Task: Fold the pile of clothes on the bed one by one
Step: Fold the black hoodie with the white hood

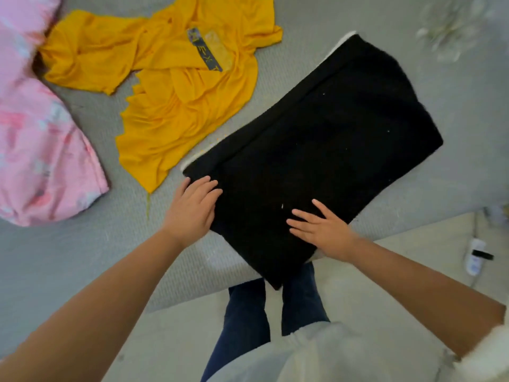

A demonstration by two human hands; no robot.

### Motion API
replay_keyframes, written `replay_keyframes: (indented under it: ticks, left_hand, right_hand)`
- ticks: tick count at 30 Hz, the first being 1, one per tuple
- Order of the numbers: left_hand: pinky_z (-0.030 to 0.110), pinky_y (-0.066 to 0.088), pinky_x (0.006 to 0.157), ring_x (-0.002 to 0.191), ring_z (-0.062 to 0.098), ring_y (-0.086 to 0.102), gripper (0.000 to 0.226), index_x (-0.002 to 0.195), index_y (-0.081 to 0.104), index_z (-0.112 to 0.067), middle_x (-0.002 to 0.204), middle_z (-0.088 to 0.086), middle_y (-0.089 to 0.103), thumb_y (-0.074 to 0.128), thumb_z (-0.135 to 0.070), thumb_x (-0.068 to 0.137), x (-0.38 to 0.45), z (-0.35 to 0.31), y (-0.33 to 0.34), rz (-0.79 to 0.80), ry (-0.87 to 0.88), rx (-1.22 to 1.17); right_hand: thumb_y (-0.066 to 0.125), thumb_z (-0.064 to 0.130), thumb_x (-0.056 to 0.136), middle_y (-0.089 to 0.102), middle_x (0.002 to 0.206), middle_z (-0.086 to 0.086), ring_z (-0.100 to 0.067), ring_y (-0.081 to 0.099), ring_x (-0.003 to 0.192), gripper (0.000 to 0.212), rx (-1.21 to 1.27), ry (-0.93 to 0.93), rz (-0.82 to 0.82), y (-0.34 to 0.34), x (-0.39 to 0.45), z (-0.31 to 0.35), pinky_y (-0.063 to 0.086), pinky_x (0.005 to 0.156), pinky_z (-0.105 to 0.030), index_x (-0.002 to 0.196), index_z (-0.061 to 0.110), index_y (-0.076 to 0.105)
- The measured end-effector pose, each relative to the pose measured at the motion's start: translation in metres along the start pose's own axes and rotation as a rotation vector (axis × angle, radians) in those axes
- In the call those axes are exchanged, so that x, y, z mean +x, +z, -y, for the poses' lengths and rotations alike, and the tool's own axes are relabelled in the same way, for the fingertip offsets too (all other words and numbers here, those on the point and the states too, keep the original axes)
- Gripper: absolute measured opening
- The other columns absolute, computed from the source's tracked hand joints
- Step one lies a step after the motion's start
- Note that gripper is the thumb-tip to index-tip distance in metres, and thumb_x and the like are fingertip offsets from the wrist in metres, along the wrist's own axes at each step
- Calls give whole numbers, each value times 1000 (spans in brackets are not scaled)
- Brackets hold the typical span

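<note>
Presently the black garment (pixel 316 150) is pressed flat at the bed (pixel 82 257) edge by left hand (pixel 192 208) and right hand (pixel 322 230), fingers straight. Soft, limp cloth judged; corners should be pinched.

Black garment (pixel 325 150): folded into a flat rectangle, lies diagonal, near corner hanging over bed's (pixel 68 257) near edge. Yellow top (pixel 176 100): unfolded, crumpled, label up, toward far edge. Pink patterned cloth (pixel 35 150): bunched at left edge.
</note>
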State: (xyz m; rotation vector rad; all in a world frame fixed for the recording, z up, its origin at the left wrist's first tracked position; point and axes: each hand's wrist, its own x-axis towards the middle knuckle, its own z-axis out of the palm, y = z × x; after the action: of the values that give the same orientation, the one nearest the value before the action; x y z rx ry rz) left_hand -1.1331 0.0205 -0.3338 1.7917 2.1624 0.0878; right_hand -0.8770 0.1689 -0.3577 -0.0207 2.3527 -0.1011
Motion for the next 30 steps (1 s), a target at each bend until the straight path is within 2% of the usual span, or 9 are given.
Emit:
replay_keyframes:
  ticks: [4,7,11,14,17,21,23,25,30]
  left_hand:
    - [54,45,89,106,39,59,37,106,66,2,113,21,64,65,2,68,41,-34,3,17,239,18]
    - [36,7,114,142,21,13,56,143,27,-13,153,5,19,44,-11,90,72,-61,16,171,270,40]
    - [32,-9,112,142,18,-8,66,147,5,-17,156,2,-1,36,-5,91,117,-86,22,175,302,121]
    - [34,-11,110,141,20,-12,70,147,-1,-16,155,4,-5,43,-12,91,159,-92,17,146,332,195]
    - [38,-12,110,140,23,-18,91,145,-12,-16,154,5,-14,53,-44,87,205,-87,13,236,444,428]
    - [46,-21,102,139,26,-20,115,135,-29,-12,152,7,-21,56,-62,75,253,-85,19,243,582,691]
    - [50,-24,98,139,26,-21,120,130,-34,-9,152,8,-21,52,-69,71,270,-92,20,232,641,772]
    - [51,-25,98,139,26,-21,119,133,-32,-9,152,8,-21,50,-70,71,287,-97,21,251,711,802]
    - [48,-8,111,142,21,-8,66,144,-12,-14,155,4,-8,33,-23,96,323,-98,25,214,890,749]
  right_hand:
    - [28,13,97,2,154,17,-21,-16,141,52,-67,292,360,17,-86,-80,-21,101,-57,144,33,22]
    - [21,20,99,7,155,11,-22,-10,143,44,-22,714,555,14,-115,-122,-12,107,-58,141,29,31]
    - [34,24,94,30,146,-9,-25,15,140,46,378,1122,70,6,-80,-92,10,112,-53,138,11,32]
    - [34,43,95,17,153,-12,-27,13,141,63,731,1159,-355,-1,-23,-24,14,111,-51,146,13,14]
    - [49,59,82,2,151,-21,-42,3,139,87,844,1193,-459,-9,25,22,15,105,-64,145,13,10]
    - [37,69,81,-37,134,-18,-36,-38,123,94,917,1299,-340,8,56,18,-5,103,-67,136,18,-18]
    - [48,70,74,-4,147,-25,-44,-1,136,96,871,1351,-355,7,56,9,11,99,-72,143,12,15]
    - [64,67,60,41,134,-31,-48,41,122,93,827,1357,-344,9,51,1,31,85,-73,128,6,51]
    - [86,44,46,54,120,-34,-46,55,109,94,677,1363,-436,34,35,-16,40,76,-69,125,10,48]
